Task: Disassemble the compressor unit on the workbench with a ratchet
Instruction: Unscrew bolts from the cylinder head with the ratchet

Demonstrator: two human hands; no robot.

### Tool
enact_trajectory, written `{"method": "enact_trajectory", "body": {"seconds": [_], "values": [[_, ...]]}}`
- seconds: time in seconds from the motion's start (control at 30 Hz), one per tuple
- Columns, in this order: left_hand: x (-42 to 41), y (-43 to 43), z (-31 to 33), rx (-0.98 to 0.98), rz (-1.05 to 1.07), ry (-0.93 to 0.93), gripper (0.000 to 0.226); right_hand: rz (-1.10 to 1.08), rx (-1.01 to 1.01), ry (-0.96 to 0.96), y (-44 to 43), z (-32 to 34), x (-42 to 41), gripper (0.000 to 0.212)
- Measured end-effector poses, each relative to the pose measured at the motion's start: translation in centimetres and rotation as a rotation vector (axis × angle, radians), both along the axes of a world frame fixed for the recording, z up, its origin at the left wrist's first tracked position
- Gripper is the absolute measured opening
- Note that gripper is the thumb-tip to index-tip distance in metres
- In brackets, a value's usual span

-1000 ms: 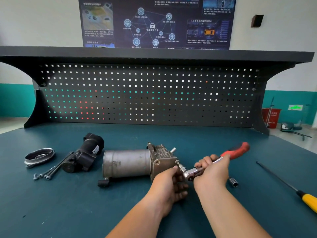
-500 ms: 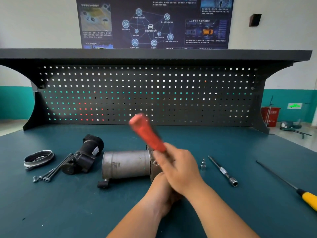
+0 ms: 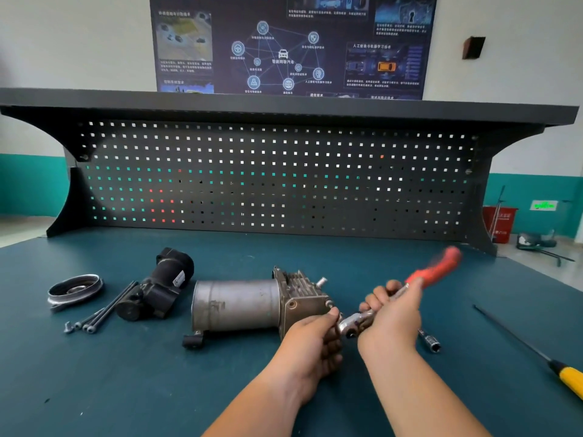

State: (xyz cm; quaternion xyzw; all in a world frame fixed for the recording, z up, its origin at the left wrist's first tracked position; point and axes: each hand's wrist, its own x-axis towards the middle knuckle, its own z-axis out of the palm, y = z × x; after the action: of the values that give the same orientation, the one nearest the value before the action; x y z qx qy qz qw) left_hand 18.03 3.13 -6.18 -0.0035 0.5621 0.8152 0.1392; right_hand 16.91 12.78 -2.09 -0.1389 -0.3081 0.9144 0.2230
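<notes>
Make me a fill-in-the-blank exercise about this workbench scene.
1. The right hand grips a ratchet with a ____ handle.
2. The left hand holds the compressor unit at its ____ end.
3. The screwdriver at far right has a ____ handle.
4. The loose bolts lie to the ____ of the compressor unit.

Missing words: red; right; yellow; left.

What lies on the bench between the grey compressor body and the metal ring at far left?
In the head view, a black motor housing and a few long bolts lie between compressor and ring.
</notes>
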Motion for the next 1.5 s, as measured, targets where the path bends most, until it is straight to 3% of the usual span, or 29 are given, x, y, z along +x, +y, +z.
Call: {"method": "enact_trajectory", "body": {"seconds": [0.07, 0.17, 0.27, 0.43, 0.63, 0.73, 0.77, 0.83, 0.93, 1.13, 1.27, 1.4, 1.5], "values": [[0.1, 0.0, 0.1, -0.004, -0.012, 0.011, 0.026, 0.018, -0.145, -0.061, 0.5, -0.2, -0.3, 0.047], [0.1, 0.0, 0.3, -0.006, -0.022, 0.011, 0.025, 0.015, -0.064, -0.049, 0.3, -0.1, -0.4, 0.046], [0.0, 0.0, 0.2, -0.008, -0.028, 0.014, 0.028, -0.023, 0.287, 0.051, -0.6, 0.4, 0.1, 0.041], [-0.1, -0.1, -0.1, -0.025, -0.044, 0.036, 0.018, -0.036, 0.812, 0.388, -2.2, 0.0, 0.9, 0.039], [-0.1, -0.1, -0.2, 0.058, -0.074, 0.04, 0.019, 0.037, 1.433, 0.544, -2.2, -0.3, 1.0, 0.037], [0.4, 0.4, 0.8, 0.427, 0.096, 0.064, 0.016, 0.142, 1.788, 0.535, -2.4, -0.8, 0.9, 0.037], [0.3, 0.3, 0.8, 0.487, 0.084, 0.087, 0.015, 0.13, 1.818, 0.531, -2.5, -0.9, 0.9, 0.039], [0.3, -0.2, 0.3, 0.265, -0.048, 0.07, 0.027, 0.126, 1.62, 0.563, -2.7, -1.1, 1.1, 0.042], [-0.3, -0.6, -0.6, 0.036, -0.081, 0.038, 0.022, 0.113, 1.121, 0.554, -2.8, -1.1, 1.3, 0.03], [-0.4, -0.2, 0.0, 0.01, -0.019, -0.034, 0.014, -0.054, 0.413, 0.237, -1.9, 0.0, 0.9, 0.038], [-0.3, -0.1, 0.1, 0.013, -0.028, -0.035, 0.016, -0.007, -0.089, -0.006, 0.0, -0.2, -0.1, 0.045], [0.0, -0.1, 0.4, 0.037, -0.032, -0.034, 0.023, 0.0, -0.149, -0.042, 0.3, -0.4, -0.4, 0.045], [0.0, -0.2, 0.4, 0.032, -0.025, -0.029, 0.026, -0.019, 0.125, 0.048, -0.1, 0.1, -0.2, 0.043]]}}
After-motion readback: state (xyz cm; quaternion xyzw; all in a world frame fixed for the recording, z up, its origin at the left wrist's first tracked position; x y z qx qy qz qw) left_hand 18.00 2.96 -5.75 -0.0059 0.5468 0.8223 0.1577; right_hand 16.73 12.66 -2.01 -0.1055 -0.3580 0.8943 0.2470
